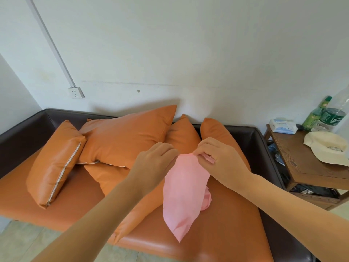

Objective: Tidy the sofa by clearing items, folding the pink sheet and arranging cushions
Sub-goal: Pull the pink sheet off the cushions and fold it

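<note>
- One pink fabric sheet [184, 193] hangs above the orange leather sofa seat [226, 224], lower end touching it.
- Five orange leather cushions: zipped [54, 163], large [124, 137], flat [113, 178], two upright [184, 137] [215, 129].
- Left hand [154, 163]: fingers curled, pinching the sheet's top edge.
- Right hand [217, 157]: pinching the same edge, close beside the left.

both hands raised close together, left hand [156, 159] and right hand [217, 157] pinching with curled fingers.
</note>
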A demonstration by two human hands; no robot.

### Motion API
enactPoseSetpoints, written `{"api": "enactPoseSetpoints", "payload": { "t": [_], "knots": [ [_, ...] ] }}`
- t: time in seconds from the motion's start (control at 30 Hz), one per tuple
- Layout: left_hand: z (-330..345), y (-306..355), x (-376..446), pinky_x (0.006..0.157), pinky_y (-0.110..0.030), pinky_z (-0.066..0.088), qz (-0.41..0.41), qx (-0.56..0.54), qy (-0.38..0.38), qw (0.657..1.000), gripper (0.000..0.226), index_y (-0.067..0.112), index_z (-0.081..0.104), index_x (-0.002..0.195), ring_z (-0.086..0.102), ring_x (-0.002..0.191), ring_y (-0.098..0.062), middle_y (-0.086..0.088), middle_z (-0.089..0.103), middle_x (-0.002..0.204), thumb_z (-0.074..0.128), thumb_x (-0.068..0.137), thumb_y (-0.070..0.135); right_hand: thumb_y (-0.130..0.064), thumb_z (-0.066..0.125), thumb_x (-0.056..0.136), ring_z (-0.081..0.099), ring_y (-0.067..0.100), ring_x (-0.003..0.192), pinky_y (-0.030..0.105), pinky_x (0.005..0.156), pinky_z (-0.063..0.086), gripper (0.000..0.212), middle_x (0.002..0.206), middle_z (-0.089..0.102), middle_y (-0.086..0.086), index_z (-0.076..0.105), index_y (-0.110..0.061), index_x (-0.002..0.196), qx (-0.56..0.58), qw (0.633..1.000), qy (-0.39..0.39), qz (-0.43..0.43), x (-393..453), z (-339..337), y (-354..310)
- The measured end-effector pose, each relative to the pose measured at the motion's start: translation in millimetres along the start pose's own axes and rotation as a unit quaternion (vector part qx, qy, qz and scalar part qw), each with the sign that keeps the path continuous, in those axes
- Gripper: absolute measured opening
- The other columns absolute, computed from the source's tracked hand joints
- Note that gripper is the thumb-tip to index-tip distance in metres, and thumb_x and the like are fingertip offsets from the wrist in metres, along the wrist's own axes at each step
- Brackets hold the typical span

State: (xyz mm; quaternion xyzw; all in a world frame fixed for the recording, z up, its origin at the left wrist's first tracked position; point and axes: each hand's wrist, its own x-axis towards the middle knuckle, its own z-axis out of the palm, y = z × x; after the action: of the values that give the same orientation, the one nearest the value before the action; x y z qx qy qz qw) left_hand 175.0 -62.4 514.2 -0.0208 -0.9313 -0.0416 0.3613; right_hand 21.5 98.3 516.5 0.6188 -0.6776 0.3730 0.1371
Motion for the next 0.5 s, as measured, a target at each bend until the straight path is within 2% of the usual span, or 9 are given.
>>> {"api": "enactPoseSetpoints", "payload": {
  "t": [0.1, 0.17, 0.23, 0.3, 0.4, 0.5],
  "knots": [
    [-3, -1, -5, 0.042, -0.034, 0.047, 0.050, 0.014, 0.001, 0.999, 0.007, 0.005, 0.069, 0.093, 0.066, 0.084, -0.021, -0.007, 0.069, 0.102, 0.062, 0.089, 0.005, -0.013, 0.056, 0.091, 0.058, 0.013, 0.070, 0.026, 0.057, 0.051, 0.017, 0.091, 0.062, 0.002, 0.070, -0.005, 0.087, -0.018, 0.996, -0.001, -0.083, -2, -1, 4],
    [-4, -3, -7, 0.043, -0.036, 0.049, 0.074, 0.003, -0.009, 0.997, 0.009, 0.006, 0.063, 0.097, 0.067, 0.076, -0.023, -0.008, 0.070, 0.098, 0.061, 0.088, 0.003, -0.013, 0.055, 0.094, 0.054, 0.015, 0.065, 0.025, 0.053, 0.048, 0.020, 0.094, 0.056, 0.001, 0.070, -0.002, 0.089, -0.010, 0.994, -0.005, -0.111, -4, -2, 7],
    [-6, -5, -9, 0.039, -0.034, 0.046, 0.085, -0.006, -0.026, 0.996, 0.028, 0.009, 0.053, 0.104, 0.060, 0.063, -0.024, -0.006, 0.066, 0.092, 0.061, 0.081, -0.005, -0.016, 0.052, 0.096, 0.050, 0.014, 0.064, 0.021, 0.052, 0.045, 0.023, 0.093, 0.052, 0.001, 0.071, -0.004, 0.097, -0.004, 0.993, -0.015, -0.114, -4, -3, 10],
    [-8, -9, -10, 0.036, -0.030, 0.040, 0.086, 0.001, -0.048, 0.995, 0.049, 0.011, 0.049, 0.112, 0.054, 0.058, -0.022, -0.002, 0.058, 0.101, 0.061, 0.071, -0.012, -0.021, 0.045, 0.100, 0.046, 0.013, 0.059, 0.020, 0.048, 0.041, 0.025, 0.082, 0.053, 0.003, 0.067, -0.011, 0.109, -0.005, 0.993, -0.035, -0.115, -3, -5, 12],
    [-9, -17, -14, 0.042, -0.032, 0.046, 0.073, -0.035, -0.059, 0.995, 0.056, 0.015, 0.049, 0.126, 0.061, 0.072, -0.023, -0.001, 0.055, 0.109, 0.048, 0.077, -0.012, -0.022, 0.042, 0.102, 0.040, 0.010, 0.055, 0.016, 0.048, 0.034, 0.022, 0.069, 0.050, -0.001, 0.058, -0.018, 0.116, 0.010, 0.993, -0.048, -0.108, -3, -6, 15],
    [-9, -20, -15, 0.060, -0.036, 0.054, 0.045, -0.121, -0.058, 0.990, 0.050, 0.020, 0.052, 0.131, 0.064, 0.091, -0.021, -0.005, 0.061, 0.112, 0.045, 0.088, -0.006, -0.016, 0.048, 0.098, 0.048, 0.008, 0.062, 0.016, 0.056, 0.042, 0.023, 0.074, 0.057, 0.000, 0.065, -0.014, 0.114, 0.055, 0.994, -0.046, -0.083, -4, -7, 15]
  ]
}}
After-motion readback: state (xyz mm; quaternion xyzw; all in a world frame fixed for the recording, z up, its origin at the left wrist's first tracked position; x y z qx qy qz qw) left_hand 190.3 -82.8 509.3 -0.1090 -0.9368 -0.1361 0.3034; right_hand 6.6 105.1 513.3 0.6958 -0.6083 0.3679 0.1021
